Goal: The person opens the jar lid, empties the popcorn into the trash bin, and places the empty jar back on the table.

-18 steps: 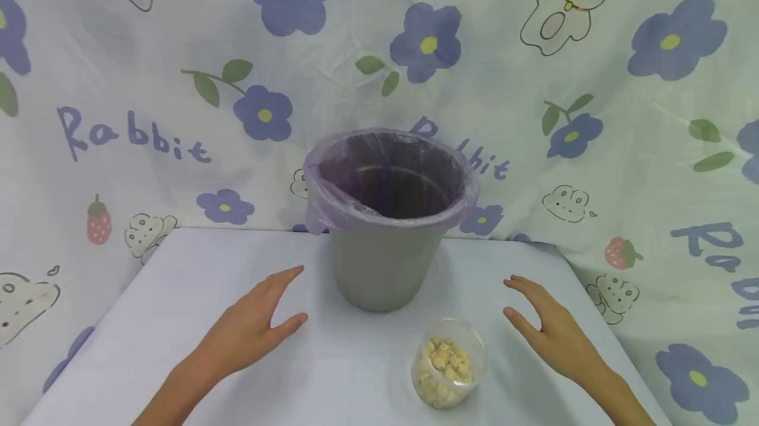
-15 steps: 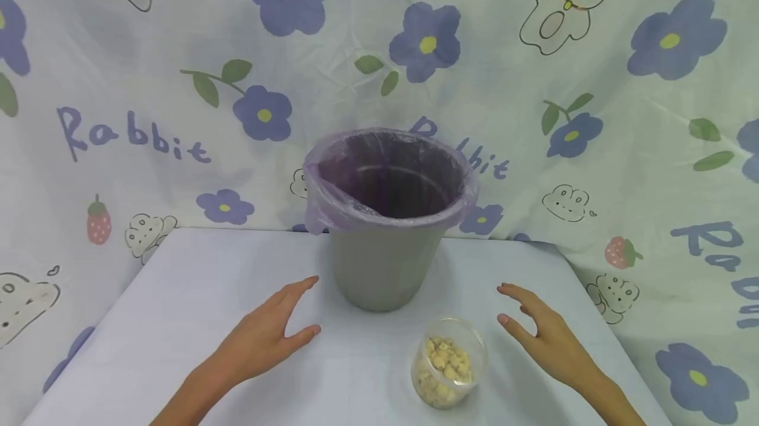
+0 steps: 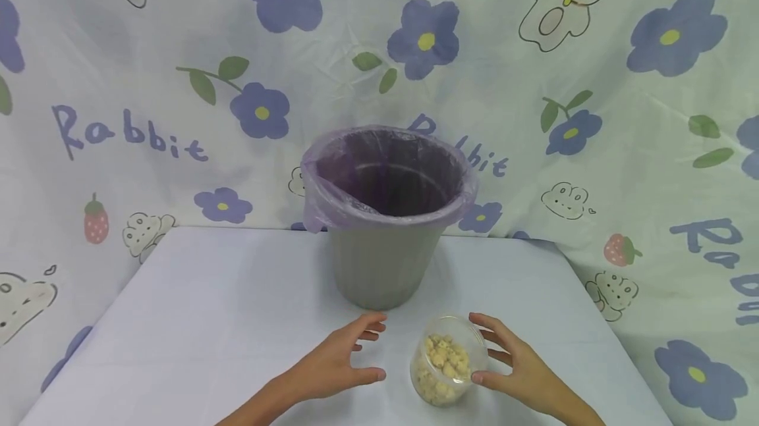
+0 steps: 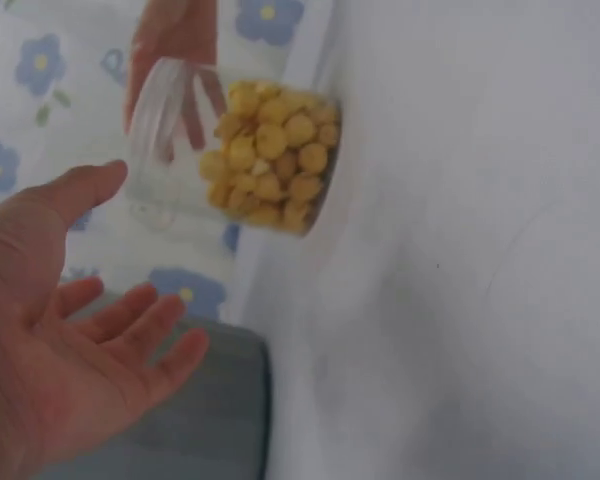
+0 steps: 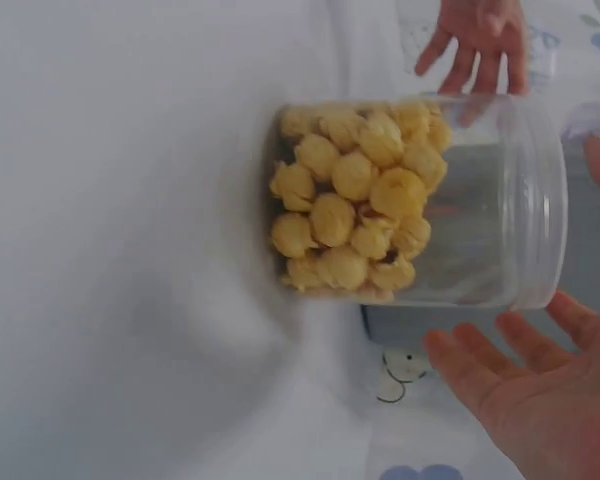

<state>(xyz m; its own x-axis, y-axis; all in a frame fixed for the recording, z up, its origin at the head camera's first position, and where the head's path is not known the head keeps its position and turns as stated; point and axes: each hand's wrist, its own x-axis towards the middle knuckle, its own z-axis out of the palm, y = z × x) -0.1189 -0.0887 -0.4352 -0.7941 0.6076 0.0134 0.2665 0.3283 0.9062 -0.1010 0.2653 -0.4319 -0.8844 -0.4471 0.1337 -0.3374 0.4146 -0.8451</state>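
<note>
Your left hand (image 3: 338, 367) has swept in from the open table (image 3: 196, 320), and now it hovers just left of the clear jar (image 3: 449, 360), fingers spread and relaxed, holding nothing. There's the grey bin (image 3: 384, 215) with its purple liner (image 3: 314, 212) standing just behind, mouth open, nothing visible inside. The jar sits upright near the table's front edge, partly filled with yellow puffed snacks (image 5: 355, 195), no lid that I can see. Your right hand (image 3: 518, 367) has closed in too, thumb and fingers wide, right at the jar's side, touching or nearly so. Both hands now bracket the jar: looks like a grasp is imminent.
</note>
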